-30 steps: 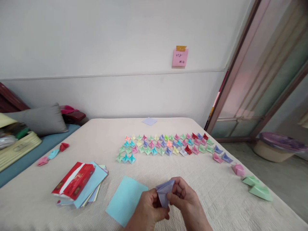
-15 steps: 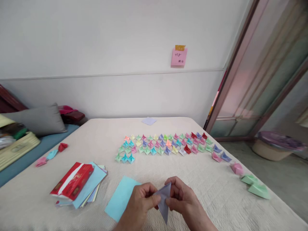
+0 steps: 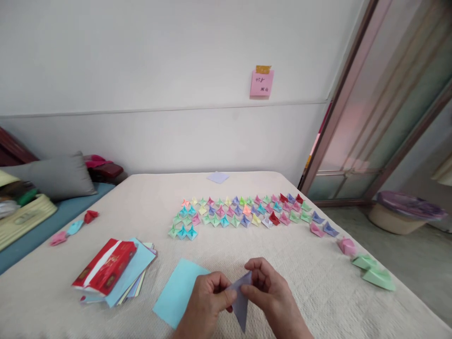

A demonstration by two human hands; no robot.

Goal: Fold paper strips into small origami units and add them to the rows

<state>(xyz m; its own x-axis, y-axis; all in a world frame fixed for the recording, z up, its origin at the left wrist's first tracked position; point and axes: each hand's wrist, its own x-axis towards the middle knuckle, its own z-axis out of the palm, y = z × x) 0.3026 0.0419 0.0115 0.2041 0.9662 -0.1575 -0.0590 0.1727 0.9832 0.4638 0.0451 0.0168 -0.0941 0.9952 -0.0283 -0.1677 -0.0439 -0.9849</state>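
Between my two hands is a folded piece of purple origami paper [image 3: 241, 301], its sharp point hanging downward. My left hand [image 3: 211, 296] pinches its left corner between thumb and fingers. At the upper right corner, the thumb and fingers of my right hand [image 3: 265, 291] close on the paper. A light blue paper sheet [image 3: 178, 292] lies flat beside and partly under my left forearm. Beyond my hands, several rows of small folded paper boats [image 3: 225, 220] in many colours stand on the cloth-covered surface [image 3: 134, 212].
To the left, a red tissue packet [image 3: 106, 266] rests on a stack of coloured paper [image 3: 132, 278]. Green folded papers [image 3: 377, 278] lie along the right edge. A purple sheet [image 3: 218, 177] is at the far edge, near the wall [image 3: 169, 141]. A lidded bin [image 3: 399, 214] stands on the floor.
My right thumb has moved up along the purple paper toward its upper corner. My left hand keeps its pinch, and the things on the surface stay in place.
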